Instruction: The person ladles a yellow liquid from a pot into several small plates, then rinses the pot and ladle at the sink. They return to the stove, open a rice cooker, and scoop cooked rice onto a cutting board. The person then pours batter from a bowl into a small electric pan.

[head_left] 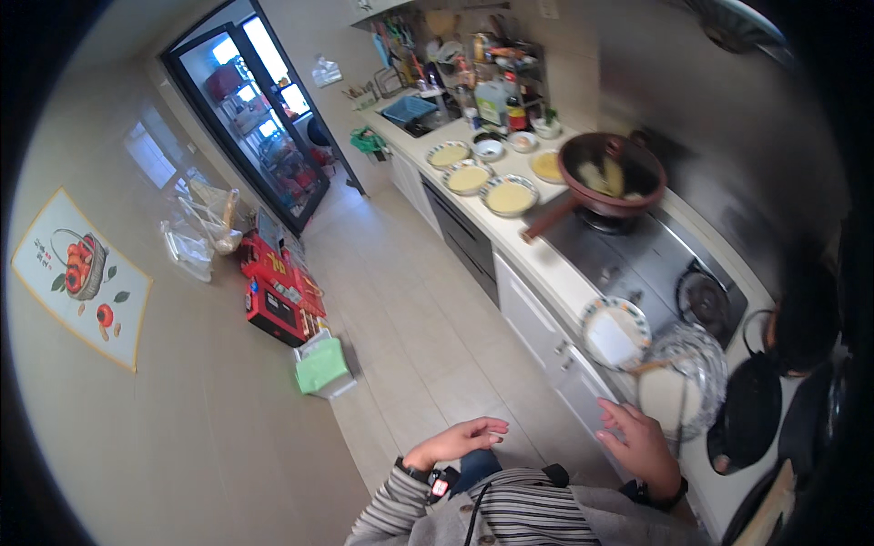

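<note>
My left hand (459,440) hangs over the floor in front of my body, holding nothing, its fingers slightly bent. My right hand (636,437) is also bare, fingers apart, beside a glass bowl (713,372) of pale batter (669,403). Long thin utensils rest across that bowl. Just beyond it, a patterned plate (642,321) holds a white flat piece (610,339). On the gas stove (608,259) a brown wok (608,198) sits on the far burner with pale and yellowish food inside. Three patterned plates (532,198) of pale yellow rounds stand on the counter past it.
Black pans (748,413) lie along the right wall. Bottles (491,102), small bowls (488,150) and a blue basket (408,108) stand by the sink. Red boxes (276,310) and a bin with a green liner (322,365) line the left wall. A glass door (252,123) stands ajar.
</note>
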Demonstrator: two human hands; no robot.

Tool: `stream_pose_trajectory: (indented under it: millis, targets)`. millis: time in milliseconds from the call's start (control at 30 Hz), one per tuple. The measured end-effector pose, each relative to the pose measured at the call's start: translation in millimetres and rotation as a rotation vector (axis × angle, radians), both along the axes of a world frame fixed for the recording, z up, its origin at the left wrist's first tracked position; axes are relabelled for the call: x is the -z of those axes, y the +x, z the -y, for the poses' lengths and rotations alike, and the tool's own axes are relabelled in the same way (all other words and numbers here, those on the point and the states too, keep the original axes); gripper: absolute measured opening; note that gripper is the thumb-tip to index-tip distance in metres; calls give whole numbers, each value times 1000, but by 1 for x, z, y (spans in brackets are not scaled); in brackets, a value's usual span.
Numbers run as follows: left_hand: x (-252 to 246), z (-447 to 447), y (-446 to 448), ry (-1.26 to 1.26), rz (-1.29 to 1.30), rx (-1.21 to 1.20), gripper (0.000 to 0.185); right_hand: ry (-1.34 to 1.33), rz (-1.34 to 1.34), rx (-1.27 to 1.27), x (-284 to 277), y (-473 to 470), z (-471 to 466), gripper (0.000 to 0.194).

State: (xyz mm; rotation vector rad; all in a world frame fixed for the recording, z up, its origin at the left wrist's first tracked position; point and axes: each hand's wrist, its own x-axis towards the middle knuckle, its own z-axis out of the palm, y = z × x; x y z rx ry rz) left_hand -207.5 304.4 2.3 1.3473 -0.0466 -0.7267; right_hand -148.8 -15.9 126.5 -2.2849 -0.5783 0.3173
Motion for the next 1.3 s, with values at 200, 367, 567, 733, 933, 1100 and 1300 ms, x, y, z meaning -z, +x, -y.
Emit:
stream_pose_trajectory:
  millis: [200, 367, 567, 733, 933, 1100, 1300]
  targets:
    - [10, -185, -4, 303, -48, -552, 39, 39, -20, -338, 16, 98, -219, 42]
    - [13, -284, 44, 187, -117, -745, 36, -92, -26, -477, 17, 171, -332, 44]
    - [37, -368, 158, 283, 7, -729, 36, -110, -171, -587, 55, 285, -426, 43]
    - [16, -450, 248, 325, -44, -808, 36, -116, -190, -666, 77, 411, -514, 49]
    - [-7, -562, 317, 325, -69, -1047, 38, 36, -209, -556, 47, 563, -620, 45]
    - [8, -682, 399, 311, -77, -1142, 38, 95, -106, -257, 50, 695, -677, 45]
    - [-3, -823, 578, 364, -54, -974, 38, 337, -324, 243, 87, 822, -715, 37]
